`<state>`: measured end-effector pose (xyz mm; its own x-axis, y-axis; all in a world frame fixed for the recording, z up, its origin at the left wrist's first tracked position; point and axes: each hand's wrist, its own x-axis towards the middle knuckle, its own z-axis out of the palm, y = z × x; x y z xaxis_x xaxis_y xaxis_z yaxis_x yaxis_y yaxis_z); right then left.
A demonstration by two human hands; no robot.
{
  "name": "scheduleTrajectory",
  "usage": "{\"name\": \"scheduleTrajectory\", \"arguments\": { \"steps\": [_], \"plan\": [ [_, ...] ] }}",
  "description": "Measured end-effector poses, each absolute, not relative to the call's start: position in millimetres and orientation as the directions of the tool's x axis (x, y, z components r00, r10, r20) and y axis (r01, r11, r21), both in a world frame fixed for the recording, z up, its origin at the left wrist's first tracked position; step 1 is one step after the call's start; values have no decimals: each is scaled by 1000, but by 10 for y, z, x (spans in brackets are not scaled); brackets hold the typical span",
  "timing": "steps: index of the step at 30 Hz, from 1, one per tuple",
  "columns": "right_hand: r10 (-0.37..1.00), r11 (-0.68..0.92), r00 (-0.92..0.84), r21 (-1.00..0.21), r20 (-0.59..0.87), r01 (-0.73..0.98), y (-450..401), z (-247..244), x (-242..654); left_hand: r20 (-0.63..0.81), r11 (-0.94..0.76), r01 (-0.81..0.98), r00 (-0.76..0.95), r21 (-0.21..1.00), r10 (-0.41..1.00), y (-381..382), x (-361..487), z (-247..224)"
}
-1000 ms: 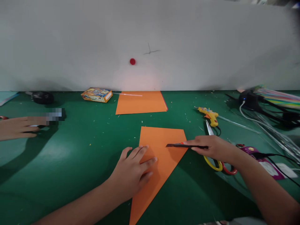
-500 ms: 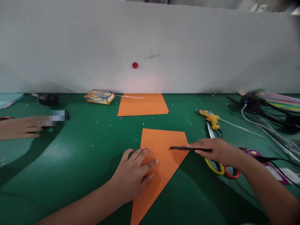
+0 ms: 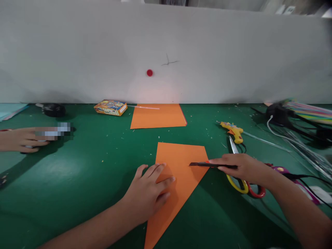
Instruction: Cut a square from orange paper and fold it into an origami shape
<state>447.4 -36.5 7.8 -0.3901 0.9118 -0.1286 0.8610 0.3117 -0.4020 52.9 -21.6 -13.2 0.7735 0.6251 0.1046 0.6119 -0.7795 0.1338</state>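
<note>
An orange sheet of paper with a slanting right edge lies on the green table in front of me. My left hand rests on its left side, fingers spread and holding nothing. In my right hand is a dark box cutter, held nearly level with its tip over the upper right part of the paper. Whether the blade touches the sheet I cannot tell. Beneath the right hand lie scissors with yellow and red handles, partly hidden.
Behind are more orange sheets and a small printed box. To the right lie a yellow glue gun, cables and clear sticks. Another person's hand holds a blurred-out object at left. A white partition bounds the table.
My right hand and the box cutter have shifted slightly to the right. My left hand stays in place. The other person's hand at left has moved a little.
</note>
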Motion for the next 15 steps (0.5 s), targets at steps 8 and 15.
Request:
{"name": "scheduleTrajectory", "arguments": {
  "steps": [8,15],
  "plan": [
    [919,302,-376,-398,-120,866,-374,91,4487,136,-778,615,766,128,628,-215,544,-92],
    [919,284,-368,-416,-138,864,-376,166,4464,162,-776,617,758,133,631,-217,543,-124]
  ]
}}
